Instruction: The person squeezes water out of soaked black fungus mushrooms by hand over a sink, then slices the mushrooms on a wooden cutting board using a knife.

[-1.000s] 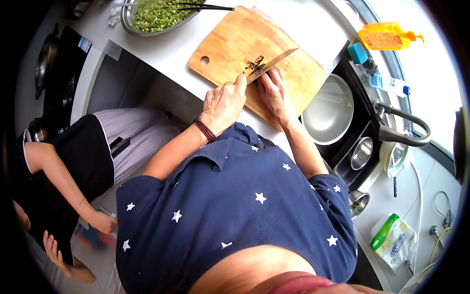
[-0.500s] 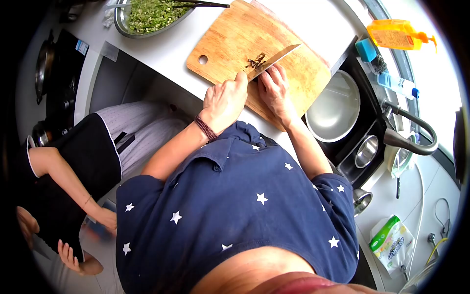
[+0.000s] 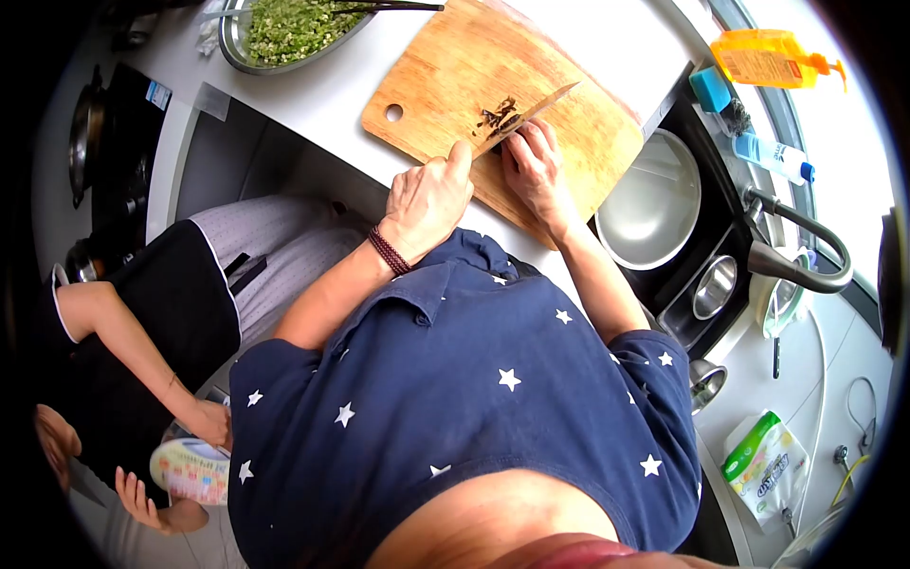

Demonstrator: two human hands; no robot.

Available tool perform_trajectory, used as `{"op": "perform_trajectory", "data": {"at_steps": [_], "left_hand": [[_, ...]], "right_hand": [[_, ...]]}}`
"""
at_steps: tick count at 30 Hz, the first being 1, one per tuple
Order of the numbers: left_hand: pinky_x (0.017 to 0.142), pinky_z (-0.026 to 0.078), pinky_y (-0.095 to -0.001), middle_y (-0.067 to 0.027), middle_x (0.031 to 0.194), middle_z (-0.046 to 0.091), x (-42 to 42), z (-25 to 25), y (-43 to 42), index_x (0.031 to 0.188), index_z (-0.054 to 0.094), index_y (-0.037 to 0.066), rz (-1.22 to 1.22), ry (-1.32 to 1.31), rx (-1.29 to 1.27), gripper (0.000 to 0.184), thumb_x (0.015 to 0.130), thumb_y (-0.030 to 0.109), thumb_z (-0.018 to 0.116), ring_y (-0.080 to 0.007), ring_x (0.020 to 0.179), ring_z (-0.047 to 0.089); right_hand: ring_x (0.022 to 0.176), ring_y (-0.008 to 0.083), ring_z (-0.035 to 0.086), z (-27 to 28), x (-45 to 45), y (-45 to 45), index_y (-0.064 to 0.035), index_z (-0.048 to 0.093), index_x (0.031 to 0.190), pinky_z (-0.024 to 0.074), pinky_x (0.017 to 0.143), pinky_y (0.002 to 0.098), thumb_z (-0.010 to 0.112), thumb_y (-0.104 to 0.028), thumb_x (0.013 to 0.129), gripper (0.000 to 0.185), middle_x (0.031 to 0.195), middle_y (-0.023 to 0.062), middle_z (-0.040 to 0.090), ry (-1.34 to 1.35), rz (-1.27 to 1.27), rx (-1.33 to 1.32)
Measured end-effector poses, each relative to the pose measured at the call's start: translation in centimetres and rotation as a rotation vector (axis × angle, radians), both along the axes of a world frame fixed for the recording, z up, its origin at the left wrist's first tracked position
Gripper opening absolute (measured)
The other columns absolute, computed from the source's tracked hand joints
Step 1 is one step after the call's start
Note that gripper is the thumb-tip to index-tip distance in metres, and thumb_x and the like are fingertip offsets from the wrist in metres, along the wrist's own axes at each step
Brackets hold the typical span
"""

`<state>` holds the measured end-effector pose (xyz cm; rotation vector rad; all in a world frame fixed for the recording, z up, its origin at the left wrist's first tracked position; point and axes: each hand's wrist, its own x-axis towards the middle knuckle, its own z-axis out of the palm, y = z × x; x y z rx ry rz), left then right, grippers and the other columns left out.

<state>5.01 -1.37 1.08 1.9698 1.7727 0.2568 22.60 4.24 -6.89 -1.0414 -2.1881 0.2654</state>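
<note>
1. Close against the surface (image 3: 294, 109): wearer's navy shirt (image 3: 493, 379), white stars; dark beaded bracelet (image 3: 390, 250) on the left wrist.
2. Left hand (image 3: 427, 204) clenched around the handle of a kitchen knife (image 3: 542, 107); blade slants up and to the right over the board.
3. Right hand (image 3: 538, 171) on the board just beside the blade, fingers bent; cannot tell whether they pinch a piece, the tips being partly hidden.
4. Dark chopped strips (image 3: 498, 113) in a loose heap along the blade's left side, about mid-board.
5. Wooden cutting board (image 3: 502, 57) flat on the surface, set at an angle, round hole at its left corner.
6. Right of the board, in the sink: large pale bowl (image 3: 654, 204); small metal bowl (image 3: 714, 287) near the faucet (image 3: 801, 275).
7. Past the board's far left: metal bowl of chopped greens (image 3: 299, 28), dark chopsticks (image 3: 393, 8) across its rim.
8. Well apart, left: another person's hand (image 3: 210, 422) by a printed pack (image 3: 194, 469).
9. Far right, window side: orange pump bottle (image 3: 768, 59), blue sponge (image 3: 709, 89), blue-capped bottle (image 3: 773, 156).
</note>
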Motion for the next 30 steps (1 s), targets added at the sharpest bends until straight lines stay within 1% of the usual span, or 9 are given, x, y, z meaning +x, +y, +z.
{"op": "perform_trajectory", "data": {"at_steps": [5,9,12,14,15,18,22,27,30], "left_hand": [[0.057,0.054,-0.0496,-0.0216,0.070,0.065,0.1,0.4,0.8,0.098,0.047,0.001,-0.028,0.010,-0.033,0.018,0.086,0.011,0.057,-0.0417,0.067,0.066],[0.059,0.055,-0.0492,-0.0221,0.068,0.065,0.8,-0.3,1.4,0.098,0.048,0.001,-0.035,0.117,0.002,0.020,0.086,0.014,0.057,-0.0418,0.067,0.066],[0.059,0.055,-0.0504,-0.0224,0.067,0.065,1.7,-1.5,2.2,0.099,0.049,0.001,-0.014,0.043,0.004,0.020,0.087,0.015,0.056,-0.0415,0.065,0.067],[0.059,0.054,-0.0521,-0.0247,0.067,0.064,1.9,-1.3,2.6,0.099,0.049,0.001,0.062,0.015,-0.073,0.018,0.088,0.015,0.055,-0.0419,0.066,0.067],[0.060,0.052,-0.0535,-0.0270,0.069,0.063,1.4,-0.9,3.1,0.100,0.050,0.001,0.102,-0.051,-0.128,0.018,0.089,0.015,0.054,-0.0442,0.067,0.065],[0.061,0.050,-0.0540,-0.0267,0.071,0.064,-0.4,-2.0,3.0,0.101,0.049,-0.001,0.121,-0.166,0.003,0.021,0.090,0.017,0.055,-0.0468,0.069,0.063],[0.060,0.052,-0.0525,-0.0243,0.068,0.063,-0.2,0.1,1.0,0.100,0.049,0.003,0.049,-0.074,0.020,0.017,0.090,0.016,0.055,-0.0436,0.068,0.064],[0.059,0.054,-0.0517,-0.0232,0.068,0.064,-0.2,0.6,0.6,0.098,0.046,0.002,-0.023,-0.063,-0.023,0.016,0.086,0.010,0.053,-0.0419,0.067,0.067],[0.062,0.053,-0.0522,-0.0248,0.068,0.064,-0.1,0.2,1.5,0.098,0.048,0.001,-0.018,-0.048,-0.101,0.019,0.085,0.013,0.057,-0.0425,0.069,0.066]], "right_hand": [[0.099,0.0331,0.060,0.0,-0.3,-0.1,-0.0017,0.064,0.090,0.0516,0.084,0.0397,0.065,0.008,0.069,0.022,0.101,0.0141,0.063,0.012,-0.022,-0.012],[0.097,0.0348,0.060,0.2,-0.2,0.2,-0.0006,0.064,0.088,0.0513,0.083,0.0415,0.066,0.007,0.069,0.020,0.098,0.0162,0.063,0.039,0.006,-0.005],[0.096,0.0353,0.060,0.7,-0.5,-0.1,-0.0008,0.063,0.088,0.0518,0.082,0.0412,0.066,0.007,0.067,0.022,0.097,0.0168,0.062,0.103,-0.005,-0.046],[0.094,0.0341,0.061,0.5,0.3,0.0,-0.0024,0.066,0.090,0.0530,0.081,0.0395,0.069,0.008,0.070,0.023,0.097,0.0145,0.064,0.058,0.004,-0.020],[0.094,0.0317,0.060,0.1,0.3,0.1,-0.0011,0.062,0.089,0.0516,0.081,0.0379,0.067,0.004,0.067,0.023,0.095,0.0134,0.061,0.034,0.029,0.029],[0.093,0.0304,0.060,0.4,-0.1,-0.1,-0.0011,0.062,0.089,0.0510,0.082,0.0374,0.066,0.004,0.068,0.022,0.095,0.0127,0.061,0.048,-0.012,0.019],[0.094,0.0310,0.060,0.0,-0.1,-0.2,-0.0015,0.062,0.088,0.0506,0.083,0.0387,0.065,0.005,0.068,0.021,0.097,0.0126,0.062,0.035,-0.006,0.021],[0.096,0.0334,0.060,-0.2,0.1,-0.1,-0.0028,0.062,0.084,0.0516,0.082,0.0406,0.065,0.007,0.066,0.021,0.100,0.0135,0.062,0.032,0.016,0.005],[0.097,0.0343,0.060,0.3,-0.1,-0.1,-0.0027,0.062,0.084,0.0516,0.082,0.0405,0.065,0.007,0.066,0.021,0.099,0.0145,0.062,0.046,0.018,-0.011]]}}
